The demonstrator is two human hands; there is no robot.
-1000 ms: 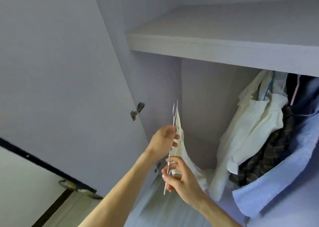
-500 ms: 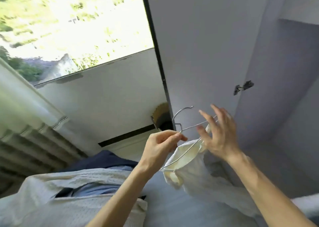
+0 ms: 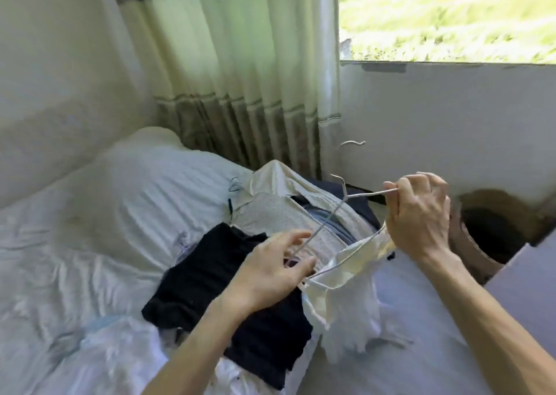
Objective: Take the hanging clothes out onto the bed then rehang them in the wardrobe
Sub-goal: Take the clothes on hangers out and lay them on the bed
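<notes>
The person stands at the bedside with both arms out over the bed, a thin wire hanger held between the hands. The left hand is low and near the body, its fingers curled loosely about one sloping arm of the hanger, so that grip is narrow and on the wire. The right hand is higher and farther out, its grip closed on the wire of the other arm, knuckles toward me. The hanger is tilted, its hook end pointing up and away toward the wall under the window.

A white top hangs from the hanger's lower part, bunched at the wire and drooping below both hands, just above the sheet. I cannot tell whether its hem touches the bed.

Other clothes lie piled on the bed under the hands: a black garment spread flat nearest the left wrist, and beyond it a pale dotted shirt with darker cloth showing at its edges. A striped curtain hangs behind the bed. A brown round bin sits on the floor to the right, and the corner of a grey wardrobe door juts in at the right edge.
</notes>
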